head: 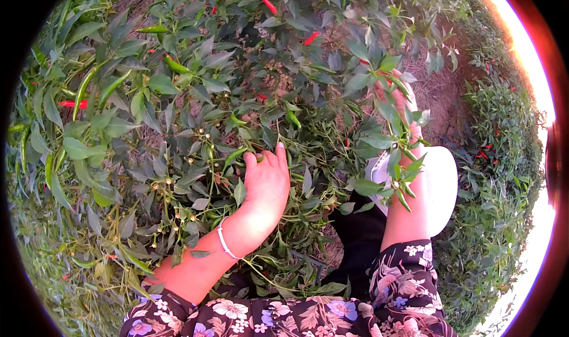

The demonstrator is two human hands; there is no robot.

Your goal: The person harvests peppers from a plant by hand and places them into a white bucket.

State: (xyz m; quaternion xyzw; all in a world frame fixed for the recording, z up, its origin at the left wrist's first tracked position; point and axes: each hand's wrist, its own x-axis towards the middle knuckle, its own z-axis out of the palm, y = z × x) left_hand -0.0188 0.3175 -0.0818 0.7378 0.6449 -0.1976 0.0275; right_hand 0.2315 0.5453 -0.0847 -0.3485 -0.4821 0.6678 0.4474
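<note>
My left hand [268,183], with a white cord bracelet [223,239] at its wrist, reaches into a chilli plant [311,159] in front of me. Its thumb and fingers are beside a green chilli [235,155]; the fingertips are partly lost among stems, so its grip is unclear. Farther right, my right hand [406,99] is at a leafy branch, partly covered by leaves. A green chilli [401,87] and a bit of red lie against its fingers. More small green chillies [403,200] hang in front of that forearm.
A smooth white object [440,190] with a latticed part is behind my right forearm. Red chillies [269,4] and long green ones [113,88] hang among dense foliage. Dry, straw-strewn soil [438,97] shows at right, beside another plant row [498,159].
</note>
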